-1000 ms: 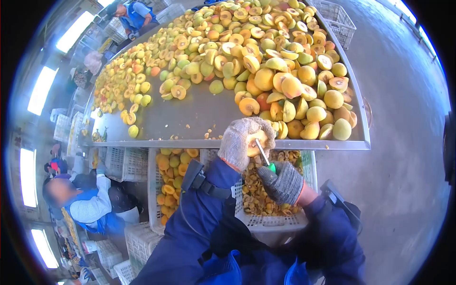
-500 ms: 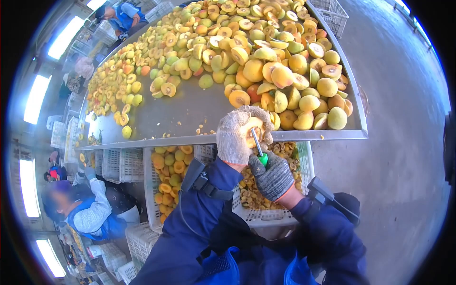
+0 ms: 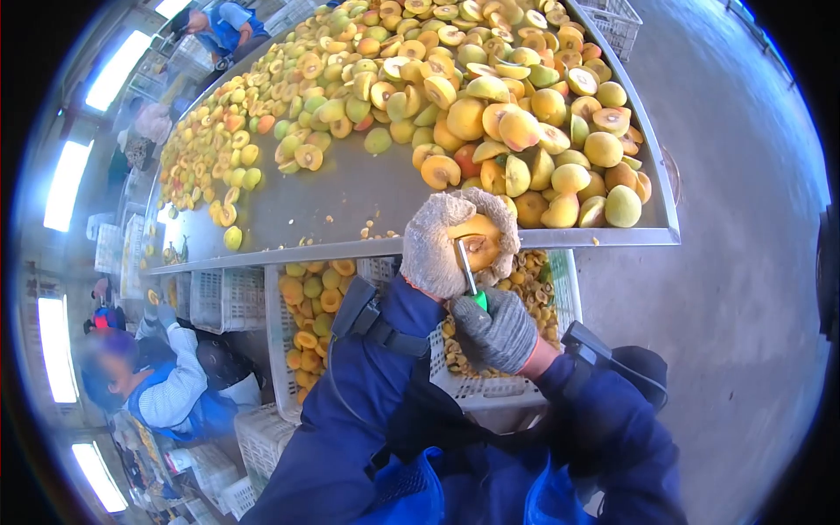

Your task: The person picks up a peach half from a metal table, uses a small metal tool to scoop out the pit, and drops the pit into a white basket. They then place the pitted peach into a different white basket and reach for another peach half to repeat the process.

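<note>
My left hand [image 3: 437, 245], in a pale knit glove, is wrapped round a halved yellow fruit [image 3: 478, 245] with its cut face up, over the front edge of the metal table. A grey-gloved right hand [image 3: 499, 331], mine, grips a tool [image 3: 480, 299] with a green handle and a thin metal shaft. The shaft's tip touches the cut face, near its brown centre. Beneath my hands is a crate [image 3: 503, 389] holding small brown-yellow pieces. To its left another crate [image 3: 278, 350] holds halved fruit.
Many halved fruits [image 3: 402, 61] are heaped on the metal table [image 3: 324, 197]. White crates [image 3: 232, 302] stand along its front, and another [image 3: 612, 26] stands beyond its far right corner. A co-worker [image 3: 175, 394] sits at the left; others are farther back.
The fruit has turned in my left hand, showing its cut face at another angle. My right hand and the tool have shifted slightly left and down.
</note>
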A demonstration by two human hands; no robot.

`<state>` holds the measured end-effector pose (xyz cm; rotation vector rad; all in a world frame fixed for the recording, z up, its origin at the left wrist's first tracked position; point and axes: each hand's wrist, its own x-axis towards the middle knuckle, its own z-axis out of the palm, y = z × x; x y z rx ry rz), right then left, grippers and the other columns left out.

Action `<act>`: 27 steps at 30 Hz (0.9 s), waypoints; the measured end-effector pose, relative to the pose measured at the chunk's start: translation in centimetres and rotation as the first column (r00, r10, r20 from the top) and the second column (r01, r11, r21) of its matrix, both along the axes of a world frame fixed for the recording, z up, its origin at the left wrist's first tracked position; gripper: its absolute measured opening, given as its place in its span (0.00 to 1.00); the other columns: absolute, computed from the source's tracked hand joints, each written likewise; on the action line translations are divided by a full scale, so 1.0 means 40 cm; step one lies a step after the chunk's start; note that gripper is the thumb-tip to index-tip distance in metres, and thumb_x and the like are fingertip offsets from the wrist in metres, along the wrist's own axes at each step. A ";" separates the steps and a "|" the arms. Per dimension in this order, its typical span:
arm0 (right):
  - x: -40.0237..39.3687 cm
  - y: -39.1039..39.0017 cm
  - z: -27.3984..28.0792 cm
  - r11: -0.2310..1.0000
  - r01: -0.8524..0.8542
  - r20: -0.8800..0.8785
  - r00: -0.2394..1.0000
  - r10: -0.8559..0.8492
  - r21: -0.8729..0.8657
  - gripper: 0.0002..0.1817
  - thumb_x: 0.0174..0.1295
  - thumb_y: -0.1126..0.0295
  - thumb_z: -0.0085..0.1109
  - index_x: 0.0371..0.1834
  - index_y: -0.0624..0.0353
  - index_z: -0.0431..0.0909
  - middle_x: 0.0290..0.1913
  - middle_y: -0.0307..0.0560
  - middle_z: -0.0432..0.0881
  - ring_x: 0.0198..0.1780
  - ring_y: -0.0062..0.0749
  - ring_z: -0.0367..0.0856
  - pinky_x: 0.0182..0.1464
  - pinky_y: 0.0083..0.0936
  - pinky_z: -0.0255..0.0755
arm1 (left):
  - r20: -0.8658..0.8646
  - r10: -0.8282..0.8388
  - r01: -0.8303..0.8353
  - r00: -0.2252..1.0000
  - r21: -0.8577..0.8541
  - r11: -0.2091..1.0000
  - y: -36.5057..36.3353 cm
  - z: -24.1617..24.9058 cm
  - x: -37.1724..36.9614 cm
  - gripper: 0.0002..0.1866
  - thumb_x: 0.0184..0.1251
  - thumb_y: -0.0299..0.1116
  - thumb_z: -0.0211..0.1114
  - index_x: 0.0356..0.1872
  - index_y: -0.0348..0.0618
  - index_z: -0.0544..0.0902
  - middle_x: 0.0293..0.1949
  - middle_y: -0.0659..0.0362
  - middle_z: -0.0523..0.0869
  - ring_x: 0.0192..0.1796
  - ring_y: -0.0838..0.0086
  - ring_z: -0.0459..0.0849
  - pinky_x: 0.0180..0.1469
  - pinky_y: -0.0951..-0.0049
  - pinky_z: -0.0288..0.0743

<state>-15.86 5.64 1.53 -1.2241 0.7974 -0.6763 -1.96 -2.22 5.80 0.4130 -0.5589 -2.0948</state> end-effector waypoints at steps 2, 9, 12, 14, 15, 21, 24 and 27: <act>0.027 0.000 -0.007 0.846 0.072 -0.182 0.963 -0.196 -0.529 0.11 0.69 0.62 0.60 0.36 0.60 0.82 0.24 0.53 0.80 0.27 0.52 0.81 0.29 0.38 0.73 | 0.209 0.234 -0.239 0.949 0.001 0.971 0.007 -0.007 -0.013 0.20 0.72 0.41 0.48 0.47 0.32 0.79 0.37 0.42 0.85 0.33 0.55 0.87 0.33 0.58 0.85; 0.012 -0.021 0.012 0.807 0.148 -0.172 0.940 -0.294 -0.572 0.14 0.72 0.62 0.56 0.40 0.64 0.81 0.29 0.60 0.81 0.32 0.55 0.82 0.36 0.39 0.75 | 0.245 0.338 -0.336 0.909 -0.053 0.940 0.008 -0.028 0.006 0.19 0.73 0.40 0.50 0.47 0.32 0.80 0.38 0.44 0.87 0.36 0.57 0.87 0.36 0.61 0.86; -0.003 -0.024 0.043 0.976 0.095 -0.235 0.962 -0.141 -0.196 0.15 0.72 0.61 0.55 0.41 0.64 0.81 0.29 0.60 0.82 0.33 0.56 0.82 0.36 0.42 0.75 | 0.326 0.399 -0.416 0.857 -0.020 0.909 0.013 -0.004 0.000 0.20 0.74 0.41 0.50 0.45 0.32 0.81 0.38 0.45 0.87 0.35 0.58 0.87 0.36 0.62 0.86; 0.009 -0.020 0.043 0.955 0.188 -0.265 0.932 -0.247 -0.229 0.16 0.72 0.60 0.55 0.40 0.64 0.81 0.28 0.61 0.82 0.33 0.57 0.82 0.35 0.43 0.75 | 0.325 0.367 -0.382 0.872 -0.018 0.924 0.006 0.006 -0.002 0.21 0.75 0.44 0.49 0.42 0.32 0.81 0.37 0.45 0.87 0.33 0.59 0.87 0.34 0.62 0.86; 0.011 -0.020 0.043 0.924 0.275 -0.295 0.889 -0.349 -0.266 0.16 0.72 0.59 0.55 0.40 0.63 0.81 0.28 0.61 0.82 0.33 0.58 0.83 0.35 0.44 0.75 | 0.372 0.294 -0.322 0.880 0.014 0.947 0.001 0.006 -0.001 0.22 0.76 0.45 0.49 0.42 0.33 0.82 0.35 0.46 0.87 0.32 0.60 0.87 0.33 0.62 0.86; 0.000 -0.040 0.024 0.932 0.178 -0.413 0.859 -0.304 -0.316 0.19 0.70 0.55 0.59 0.38 0.64 0.80 0.27 0.63 0.82 0.34 0.60 0.83 0.33 0.46 0.75 | 0.478 0.238 -0.313 0.846 0.081 0.946 -0.009 0.005 -0.001 0.27 0.77 0.51 0.47 0.37 0.34 0.83 0.28 0.48 0.86 0.28 0.61 0.87 0.29 0.60 0.85; 0.006 -0.041 0.023 0.944 0.170 -0.384 0.882 -0.274 -0.283 0.16 0.69 0.59 0.60 0.37 0.65 0.80 0.26 0.62 0.81 0.31 0.58 0.82 0.32 0.44 0.73 | 0.522 0.216 -0.306 0.825 0.093 0.947 -0.018 0.009 0.016 0.29 0.78 0.53 0.46 0.37 0.34 0.83 0.28 0.48 0.86 0.27 0.60 0.87 0.27 0.60 0.85; 0.012 -0.040 0.022 0.939 0.190 -0.356 0.888 -0.289 -0.288 0.14 0.69 0.63 0.60 0.36 0.66 0.79 0.24 0.61 0.81 0.27 0.56 0.80 0.30 0.42 0.71 | 0.559 0.163 -0.245 0.813 0.075 0.967 -0.023 0.007 0.027 0.26 0.77 0.51 0.48 0.37 0.34 0.81 0.27 0.48 0.85 0.27 0.59 0.87 0.27 0.60 0.85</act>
